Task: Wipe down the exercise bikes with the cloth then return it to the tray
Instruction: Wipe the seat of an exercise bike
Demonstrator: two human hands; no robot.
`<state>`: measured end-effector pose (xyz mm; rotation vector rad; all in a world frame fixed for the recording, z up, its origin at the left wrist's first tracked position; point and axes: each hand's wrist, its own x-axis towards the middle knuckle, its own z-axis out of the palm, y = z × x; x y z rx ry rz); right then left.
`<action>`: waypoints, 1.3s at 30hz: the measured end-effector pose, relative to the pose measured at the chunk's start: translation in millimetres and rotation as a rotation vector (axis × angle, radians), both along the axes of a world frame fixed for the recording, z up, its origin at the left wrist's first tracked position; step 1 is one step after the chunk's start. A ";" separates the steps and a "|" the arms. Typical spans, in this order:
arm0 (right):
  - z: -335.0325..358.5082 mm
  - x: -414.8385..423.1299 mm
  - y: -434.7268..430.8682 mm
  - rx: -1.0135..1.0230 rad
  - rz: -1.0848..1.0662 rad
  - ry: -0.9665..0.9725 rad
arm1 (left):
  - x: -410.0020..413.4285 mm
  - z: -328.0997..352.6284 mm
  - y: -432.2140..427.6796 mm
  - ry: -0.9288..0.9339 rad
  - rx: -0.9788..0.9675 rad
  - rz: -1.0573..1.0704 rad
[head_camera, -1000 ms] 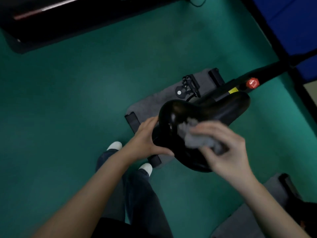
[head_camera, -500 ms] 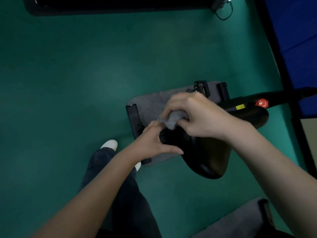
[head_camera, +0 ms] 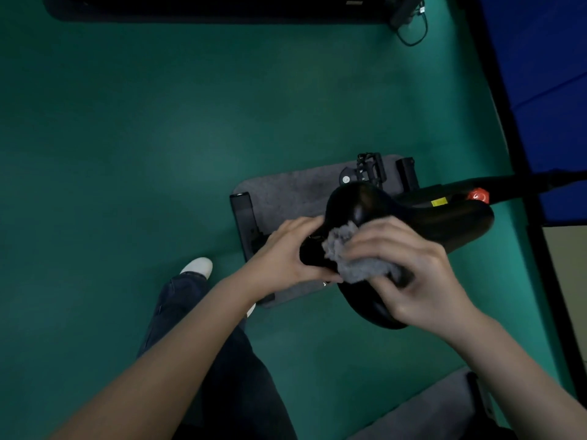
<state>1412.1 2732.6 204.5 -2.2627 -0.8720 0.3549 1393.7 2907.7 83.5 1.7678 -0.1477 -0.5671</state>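
Item: grey cloth (head_camera: pixel 355 262), bunched, on the black bike saddle (head_camera: pixel 413 214). My right hand (head_camera: pixel 409 277) clamps it, fingers curled over the wad. My left hand (head_camera: pixel 286 255) wraps the saddle's edge, steadying it. Best practice, I judge: firm overlapping strokes, saddle braced. Not visible: tray, handlebars; the saddle's underside and my right palm are hidden.

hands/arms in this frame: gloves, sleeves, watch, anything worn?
Nothing worn on either. The left hand and right hand are bare, no gloves, and no rings or watch show. Both forearms are bare to the frame's bottom edge, so no sleeve or cuff shows. No markings or straps visible. Lighting is dim, so small details could be missed.
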 end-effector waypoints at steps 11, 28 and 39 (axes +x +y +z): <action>-12.5 -73.4 -11.7 0.106 -0.392 -0.083 | 18.5 8.9 14.1 -0.053 0.018 -0.046; -64.6 -95.7 63.4 1.087 -2.437 -0.162 | 95.8 22.2 16.9 -0.189 0.058 -0.461; -78.6 -39.5 175.8 1.234 -2.635 -0.300 | 115.8 19.0 22.5 -0.258 -0.026 -0.560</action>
